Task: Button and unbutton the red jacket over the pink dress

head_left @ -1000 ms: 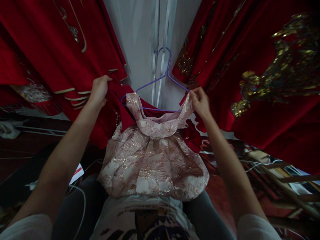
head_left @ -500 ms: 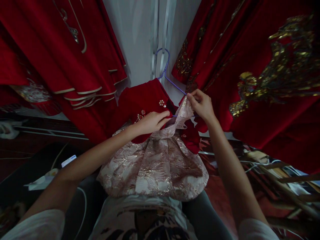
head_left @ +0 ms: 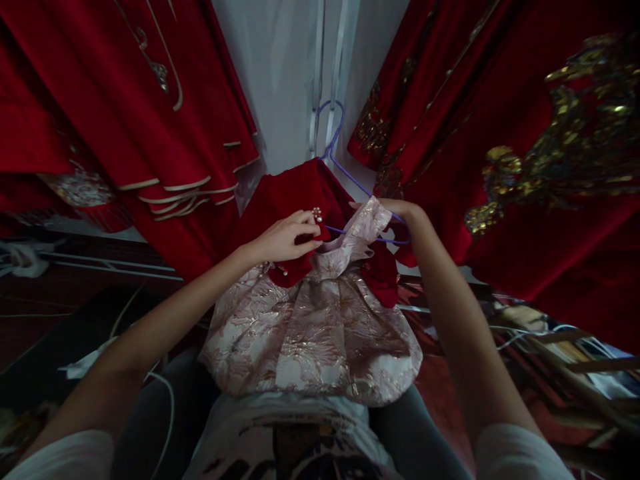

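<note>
A small pink and gold brocade dress [head_left: 310, 333] hangs on a purple wire hanger [head_left: 336, 137] in front of me. A red velvet jacket [head_left: 295, 193] with pearl trim lies over its left shoulder. My left hand [head_left: 285, 237] pinches the jacket's front edge near the pearl button, fingers closed. My right hand [head_left: 403, 217] reaches behind the dress's right shoulder strap by the hanger arm; its fingers are mostly hidden behind the fabric.
Large red garments with gold embroidery hang at left [head_left: 125, 100] and right [head_left: 525, 147]. A white wall [head_left: 290, 67] with hanging ribbons is behind the hanger. Cables and wooden rods [head_left: 560, 347] lie at the lower right; white cords [head_left: 20, 257] lie left.
My left hand drew the red jacket from the far left across the dress's shoulder and now grips its front edge. My right hand has slipped behind the right strap.
</note>
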Tool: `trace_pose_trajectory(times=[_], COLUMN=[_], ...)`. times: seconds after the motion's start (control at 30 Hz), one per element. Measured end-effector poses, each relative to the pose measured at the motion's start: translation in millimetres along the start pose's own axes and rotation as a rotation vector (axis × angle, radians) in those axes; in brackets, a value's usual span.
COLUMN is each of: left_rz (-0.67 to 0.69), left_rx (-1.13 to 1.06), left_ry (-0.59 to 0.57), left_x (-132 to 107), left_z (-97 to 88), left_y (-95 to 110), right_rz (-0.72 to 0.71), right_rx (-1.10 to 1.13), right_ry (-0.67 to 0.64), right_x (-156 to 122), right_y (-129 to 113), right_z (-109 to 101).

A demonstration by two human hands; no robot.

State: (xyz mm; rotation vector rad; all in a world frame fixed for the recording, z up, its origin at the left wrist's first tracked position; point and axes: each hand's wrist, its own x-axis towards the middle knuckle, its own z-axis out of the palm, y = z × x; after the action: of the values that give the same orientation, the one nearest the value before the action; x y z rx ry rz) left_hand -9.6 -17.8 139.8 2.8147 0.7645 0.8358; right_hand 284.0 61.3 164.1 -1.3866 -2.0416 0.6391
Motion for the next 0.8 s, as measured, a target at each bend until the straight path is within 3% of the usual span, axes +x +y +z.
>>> trace_pose_trajectory(times=[0.13,0.2,0.27,0.37,0.53,0.67,0.8], left_rz=[-0.103,-0.202,-0.271,-0.328,-0.372,-0.362,-0.364], left_rx=[0.088,0.143,0.175,0.193,0.271,0.301,0.281], left_ry=[0.213,0.326,0.347,0.235,0.135,0.134,0.206], left_x=[15,26,37,47,45,41,41], left_z=[-9.4,-13.5,-15.8,-16.5,-18.9,-17.8,-10.5], left_y=[-28,-47,-66,-91,-100,-87,-75], right_rz=[0.202,0.221,0.171,0.071,0.017,0.041,0.107], right_rx=[-0.028,-0.043,-0.044,-0.018,-0.167,-0.331,-0.447], right_ry=[-0.24,-0.28,-0.203,0.062,0.516,0.633,0.593], right_x=[0,2,4,5,-9,-33,-64], right_y=[5,8,11,13,17,23,23], right_z=[-5,-6,-5,-4,-21,-48,-68])
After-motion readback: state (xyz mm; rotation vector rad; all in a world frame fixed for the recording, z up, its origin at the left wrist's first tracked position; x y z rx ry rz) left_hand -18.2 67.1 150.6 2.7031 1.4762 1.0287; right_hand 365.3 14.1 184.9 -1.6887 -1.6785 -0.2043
